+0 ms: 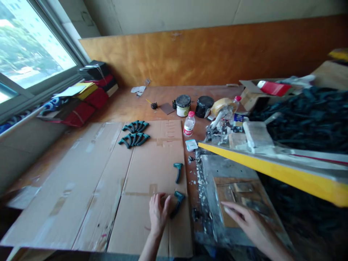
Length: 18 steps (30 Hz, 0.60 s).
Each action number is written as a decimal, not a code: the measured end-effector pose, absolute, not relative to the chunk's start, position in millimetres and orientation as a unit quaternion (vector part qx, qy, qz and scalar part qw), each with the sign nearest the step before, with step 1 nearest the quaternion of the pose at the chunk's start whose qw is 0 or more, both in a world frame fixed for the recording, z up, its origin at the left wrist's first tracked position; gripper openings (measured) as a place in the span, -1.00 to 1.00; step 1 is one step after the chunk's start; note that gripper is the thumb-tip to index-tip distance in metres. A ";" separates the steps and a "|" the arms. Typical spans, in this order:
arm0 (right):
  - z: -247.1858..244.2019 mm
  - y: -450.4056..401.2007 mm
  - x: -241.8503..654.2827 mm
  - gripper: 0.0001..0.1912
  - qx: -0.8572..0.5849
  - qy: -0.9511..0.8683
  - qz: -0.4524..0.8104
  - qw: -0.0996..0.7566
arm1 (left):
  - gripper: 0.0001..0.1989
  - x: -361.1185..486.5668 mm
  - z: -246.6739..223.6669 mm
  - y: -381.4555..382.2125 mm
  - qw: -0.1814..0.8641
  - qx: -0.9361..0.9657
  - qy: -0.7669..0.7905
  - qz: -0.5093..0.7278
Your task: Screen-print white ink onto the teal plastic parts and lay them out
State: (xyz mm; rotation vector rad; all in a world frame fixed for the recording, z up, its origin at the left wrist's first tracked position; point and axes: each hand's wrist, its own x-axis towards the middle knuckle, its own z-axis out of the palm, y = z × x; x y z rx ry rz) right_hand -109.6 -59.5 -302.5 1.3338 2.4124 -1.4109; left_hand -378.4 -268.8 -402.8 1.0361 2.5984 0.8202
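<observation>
My left hand (159,213) rests low over the cardboard sheet (146,170), its fingers curled, just left of a dark green curved part (178,203); whether it holds anything is hidden. A similar part (178,172) lies farther up the cardboard. Two rows of such parts (134,139) sit near the cardboard's far side. On the right, my right hand (243,217) is over the brown wooden board (220,188) on a grey metal plate (212,166), thumb and fingers close together; I cannot make out anything between them.
A yellow-edged frame (261,170) slants above the plate. Behind stand a red-capped bottle (189,125), a white-labelled jar (183,106) and a black jar (204,107). A heap of dark parts (310,116) is at right; red boxes (81,112) sit by the window.
</observation>
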 end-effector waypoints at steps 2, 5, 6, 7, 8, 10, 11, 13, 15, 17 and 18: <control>-304.8 -54.3 -98.6 -0.60 0.416 0.782 -0.464 0.028 | -0.73 -351.2 -396.5 -275.4 0.102 0.352 0.894 0.257; -310.0 -47.3 -79.0 -0.61 0.387 0.790 -0.476 0.021 | -0.71 -329.4 -391.4 -274.0 0.069 0.370 0.901 0.215; -311.5 -44.4 -71.8 -0.62 0.374 0.793 -0.481 0.014 | -0.70 -324.7 -390.4 -272.0 0.056 0.375 0.903 0.201; -312.7 -41.0 -64.3 -0.62 0.359 0.797 -0.486 0.006 | -0.70 -320.6 -389.5 -269.8 0.043 0.375 0.907 0.186; -313.7 -36.9 -56.8 -0.62 0.345 0.800 -0.490 -0.002 | -0.70 -317.0 -388.8 -267.6 0.030 0.372 0.911 0.173; -315.4 -26.4 -41.7 -0.63 0.323 0.805 -0.497 -0.013 | -0.72 -310.7 -388.2 -263.4 0.007 0.364 0.919 0.150; -316.4 -20.4 -34.4 -0.63 0.315 0.807 -0.500 -0.017 | -0.74 -308.1 -388.2 -261.7 -0.003 0.360 0.922 0.142; -319.5 -7.8 -20.7 -0.63 0.304 0.808 -0.505 -0.024 | -0.75 -303.9 -389.1 -259.2 -0.019 0.354 0.926 0.134; -324.0 3.5 -8.6 -0.64 0.295 0.808 -0.509 -0.033 | -0.75 -301.0 -390.7 -257.8 -0.031 0.346 0.928 0.135; -329.4 12.0 1.7 -0.63 0.292 0.814 -0.500 -0.050 | -0.76 -298.9 -392.9 -257.2 -0.034 0.336 0.931 0.142; -332.2 15.3 6.3 -0.62 0.298 0.820 -0.485 -0.064 | -0.77 -298.1 -394.2 -257.0 -0.034 0.330 0.932 0.144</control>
